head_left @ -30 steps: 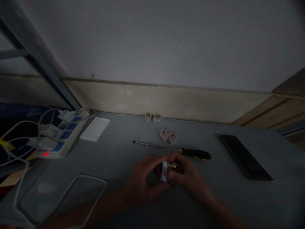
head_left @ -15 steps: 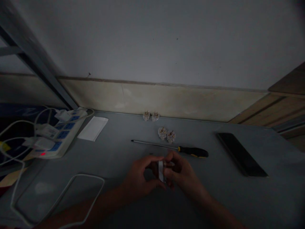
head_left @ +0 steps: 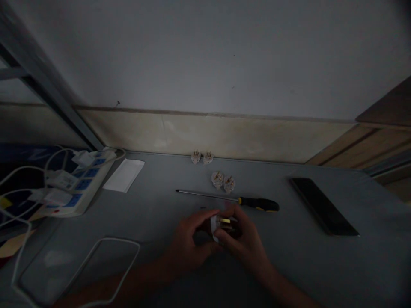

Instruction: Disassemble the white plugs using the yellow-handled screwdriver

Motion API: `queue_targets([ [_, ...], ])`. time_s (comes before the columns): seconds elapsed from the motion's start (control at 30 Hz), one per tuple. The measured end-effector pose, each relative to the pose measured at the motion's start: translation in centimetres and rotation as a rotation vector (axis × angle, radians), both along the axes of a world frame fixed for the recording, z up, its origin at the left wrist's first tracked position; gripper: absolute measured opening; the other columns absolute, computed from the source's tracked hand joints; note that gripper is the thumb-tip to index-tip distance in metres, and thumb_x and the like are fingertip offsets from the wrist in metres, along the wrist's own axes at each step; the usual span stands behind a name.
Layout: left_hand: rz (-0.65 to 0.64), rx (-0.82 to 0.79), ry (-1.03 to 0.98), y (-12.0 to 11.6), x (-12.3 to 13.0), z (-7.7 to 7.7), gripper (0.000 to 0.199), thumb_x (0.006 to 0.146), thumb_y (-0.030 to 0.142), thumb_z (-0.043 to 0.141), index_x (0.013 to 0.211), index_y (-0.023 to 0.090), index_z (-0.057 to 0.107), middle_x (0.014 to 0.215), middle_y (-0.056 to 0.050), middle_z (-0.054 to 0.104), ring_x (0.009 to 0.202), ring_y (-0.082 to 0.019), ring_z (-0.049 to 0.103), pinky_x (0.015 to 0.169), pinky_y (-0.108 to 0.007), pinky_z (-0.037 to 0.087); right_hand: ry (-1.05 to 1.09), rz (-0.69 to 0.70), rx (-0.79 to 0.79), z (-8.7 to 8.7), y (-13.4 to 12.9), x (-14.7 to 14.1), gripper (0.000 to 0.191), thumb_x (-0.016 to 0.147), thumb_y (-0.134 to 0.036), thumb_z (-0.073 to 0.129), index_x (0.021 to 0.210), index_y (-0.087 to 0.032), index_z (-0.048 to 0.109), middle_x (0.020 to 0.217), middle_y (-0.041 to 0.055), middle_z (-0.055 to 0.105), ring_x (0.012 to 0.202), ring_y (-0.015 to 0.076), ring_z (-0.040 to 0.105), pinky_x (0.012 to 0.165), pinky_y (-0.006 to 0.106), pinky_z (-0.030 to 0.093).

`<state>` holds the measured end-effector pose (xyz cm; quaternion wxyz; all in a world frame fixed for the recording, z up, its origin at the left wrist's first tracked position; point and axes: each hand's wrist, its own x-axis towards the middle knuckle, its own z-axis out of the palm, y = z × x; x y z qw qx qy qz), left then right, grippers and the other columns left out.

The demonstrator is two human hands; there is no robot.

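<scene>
The left hand (head_left: pixel 189 239) and right hand (head_left: pixel 240 235) curl closed around a white electrical plug (head_left: pixel 213 223), gripping it together above the table (head_left: pixel 144 222), just near of the screwdriver (head_left: pixel 258 204).

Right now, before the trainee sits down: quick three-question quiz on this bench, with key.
1. True or false: the screwdriver lies with its tip pointing away from the smartphone.
2. What do the left hand and the right hand hold between them? A) a white plug B) the smartphone C) the screwdriver
3. How many small plug pieces lie on the table beyond the screwdriver?

Key: 1 true; 2 A; 3 four.
</scene>
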<state>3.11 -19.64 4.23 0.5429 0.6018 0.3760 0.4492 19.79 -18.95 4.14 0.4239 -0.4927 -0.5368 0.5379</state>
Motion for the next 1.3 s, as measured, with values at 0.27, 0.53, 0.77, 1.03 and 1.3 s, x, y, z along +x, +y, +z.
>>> queue_targets([
  [0.27, -0.053, -0.05, -0.043, 0.3, 0.2, 0.1, 0.051, 0.075, 0.018, 0.074, 0.124, 0.021, 0.061, 0.111, -0.007, 0.061, 0.101, -0.022, 0.067, 0.088, -0.036, 0.059, -0.061, -0.058, 0.001, 0.2, 0.4, 0.1, 0.047, 0.061, -0.04, 0.08, 0.076, -0.021, 0.04, 0.064, -0.0043, 0.05, 0.057, 0.0103, 0.051, 0.05, 0.02, 0.041],
  [0.53, -0.01, -0.192, -0.11, 0.4, 0.2, 0.7, 0.034, 0.074, 0.02, 0.072, 0.107, 0.02, 0.062, 0.101, -0.005, 0.068, 0.094, -0.021, 0.066, 0.075, -0.029, 0.055, 0.073, 0.22, 0.002, 1.3, 0.6, 1.0, 0.054, 0.074, -0.068, 0.066, 0.088, -0.02, 0.046, 0.076, 0.0, 0.052, 0.064, 0.0106, 0.05, 0.05, 0.02, 0.041],
  [0.77, -0.008, -0.227, -0.154, -0.4, 0.2, 1.5, 0.03, 0.076, 0.027, 0.069, 0.104, 0.02, 0.061, 0.093, -0.004, 0.064, 0.081, -0.018, 0.061, 0.062, -0.025, 0.05, 0.013, 0.358, -0.03, 2.8, 0.5, 1.2, 0.046, 0.085, -0.064, 0.056, 0.081, -0.018, 0.059, 0.069, -0.0009, 0.047, 0.062, 0.0093, 0.042, 0.054, 0.021, 0.034],
  [1.03, -0.063, -0.151, -0.11, -1.1, -0.5, 1.3, 0.03, 0.084, 0.046, 0.068, 0.095, 0.019, 0.059, 0.077, 0.0, 0.058, 0.069, -0.013, 0.053, 0.061, -0.023, 0.041, 0.214, 0.596, -0.268, 2.6, 1.0, 1.6, 0.034, 0.076, -0.048, 0.072, 0.085, -0.016, 0.064, 0.066, -0.0036, 0.045, 0.054, 0.0047, 0.036, 0.048, 0.017, 0.027],
  [1.3, -0.132, -0.198, -0.153, -1.0, -0.4, 2.1, 0.034, 0.089, 0.051, 0.065, 0.095, 0.019, 0.059, 0.078, 0.0, 0.059, 0.069, -0.012, 0.053, 0.061, -0.021, 0.042, 0.241, 0.637, -0.23, 2.4, 1.5, 2.3, 0.029, 0.079, -0.04, 0.072, 0.081, -0.014, 0.061, 0.062, -0.0056, 0.043, 0.052, 0.0035, 0.034, 0.048, 0.017, 0.027],
])
